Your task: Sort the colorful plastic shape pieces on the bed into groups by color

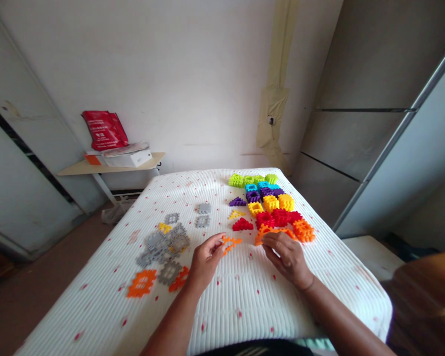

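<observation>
An orange triangular interlocking tile (230,243) with notched edges is pinched between the thumb and fingers of my left hand (207,256), just above the bed. My right hand (287,254) is bent over the orange interlocking tiles (274,230) on the near right, its closed fingertips on their front edge. The hand partly hides these tiles. Behind them stand rows of red blocks (280,217), yellow blocks (270,203), purple blocks (252,197), blue blocks (251,188) and green blocks (236,180). Left of the rows lie red triangles (242,224), yellow triangles (236,214) and purple triangles (238,201).
Grey tiles (155,247) form a loose heap on the left of the white quilted bed (241,306), with an orange square tile (141,283) nearby. Two grey stacks (203,208) sit mid-bed. A small table (114,169) with a red bag (104,129) stands beyond; cabinets (337,133) flank the right.
</observation>
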The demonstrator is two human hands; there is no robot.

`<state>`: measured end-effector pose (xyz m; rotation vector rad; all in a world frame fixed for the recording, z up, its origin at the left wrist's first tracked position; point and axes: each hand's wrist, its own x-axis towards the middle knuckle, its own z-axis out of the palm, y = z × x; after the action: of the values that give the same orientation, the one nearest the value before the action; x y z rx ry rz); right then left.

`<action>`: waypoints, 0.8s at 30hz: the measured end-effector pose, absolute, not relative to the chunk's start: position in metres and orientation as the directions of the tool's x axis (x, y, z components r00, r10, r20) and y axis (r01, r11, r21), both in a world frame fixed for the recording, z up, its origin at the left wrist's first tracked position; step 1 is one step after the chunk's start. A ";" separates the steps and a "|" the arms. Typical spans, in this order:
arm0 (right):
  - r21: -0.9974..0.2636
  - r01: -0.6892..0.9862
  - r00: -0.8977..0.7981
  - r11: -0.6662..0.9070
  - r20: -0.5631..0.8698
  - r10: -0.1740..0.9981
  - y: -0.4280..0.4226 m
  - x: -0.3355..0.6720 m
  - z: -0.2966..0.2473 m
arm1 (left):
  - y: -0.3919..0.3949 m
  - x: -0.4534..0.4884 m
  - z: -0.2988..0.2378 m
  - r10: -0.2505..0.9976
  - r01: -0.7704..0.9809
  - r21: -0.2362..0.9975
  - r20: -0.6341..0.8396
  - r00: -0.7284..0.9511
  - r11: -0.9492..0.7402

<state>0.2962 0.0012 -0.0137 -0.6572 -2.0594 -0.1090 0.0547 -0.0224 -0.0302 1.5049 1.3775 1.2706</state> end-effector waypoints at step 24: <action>-0.329 0.601 -0.271 0.728 0.774 0.573 0.024 0.323 -0.001 | -0.027 0.062 -0.026 0.990 0.081 0.988 0.129 0.059 -0.133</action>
<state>0.3225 0.0236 -0.0014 -0.8993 -1.9459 -0.0364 0.0625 -0.0274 -0.0264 1.3938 1.1660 1.2240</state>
